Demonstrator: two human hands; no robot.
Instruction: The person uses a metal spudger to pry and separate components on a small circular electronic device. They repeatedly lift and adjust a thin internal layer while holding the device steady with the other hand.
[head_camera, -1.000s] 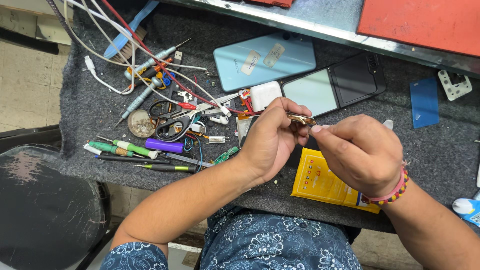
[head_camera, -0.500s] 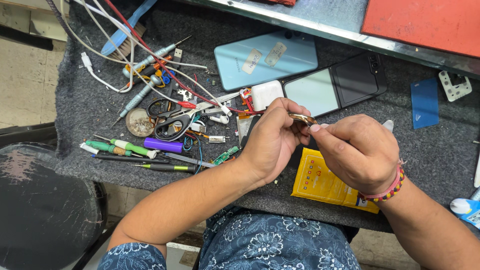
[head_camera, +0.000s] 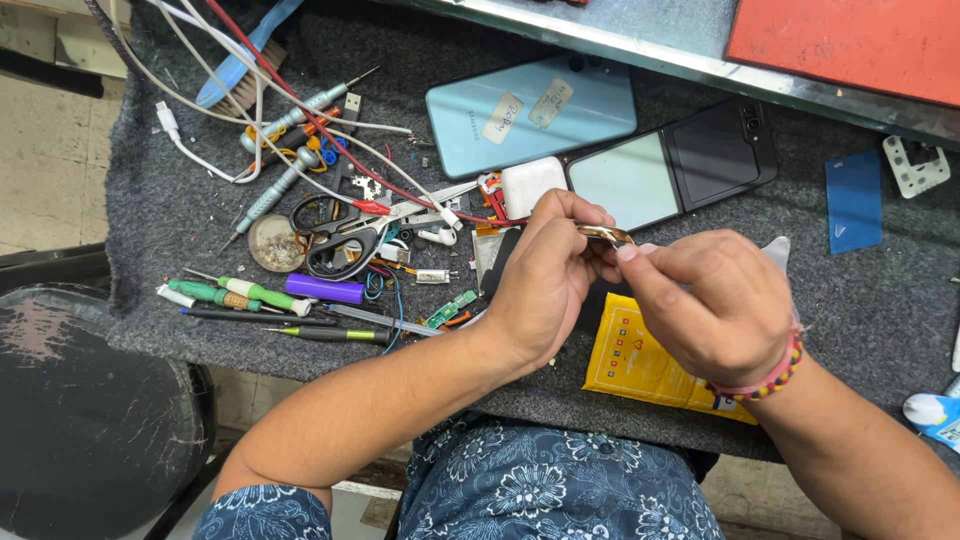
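Both hands meet over the middle of the table (head_camera: 180, 150), pinching one small part (head_camera: 605, 234) between them. It looks like a thin brass-coloured strip, though it is too small to name for sure. The left hand (head_camera: 545, 290) has its fingers (head_camera: 565, 205) curled shut around the strip's left end, thumb underneath. The right hand (head_camera: 715, 305) closes on the right end, its forefinger tip pressed against the strip from the right. The strip's long axis runs left to right, roughly level, so it spans the gap between the two grips. Each hand is at its own end, and neither is nearer than the other.

Just under the right hand lies a yellow packet (head_camera: 640, 365), partly covered by the wrist, which wears a beaded band (head_camera: 770, 378).

Just beyond the fingers, on the far side, a black phone (head_camera: 690, 160) lies open and flat, and farther still a pale blue phone (head_camera: 530, 110) lies back-up.

To the left is a clutter of tools:
- black scissors (head_camera: 335, 240)
- a small round dish (head_camera: 275, 243)
- a purple tube (head_camera: 325, 290)
- green-handled screwdrivers (head_camera: 235, 295)
- tangled white and red cables (head_camera: 300, 110)

Far right lie a blue card (head_camera: 853, 200) and a white bracket (head_camera: 915, 165). A red slab (head_camera: 850, 40) sits at the far edge.
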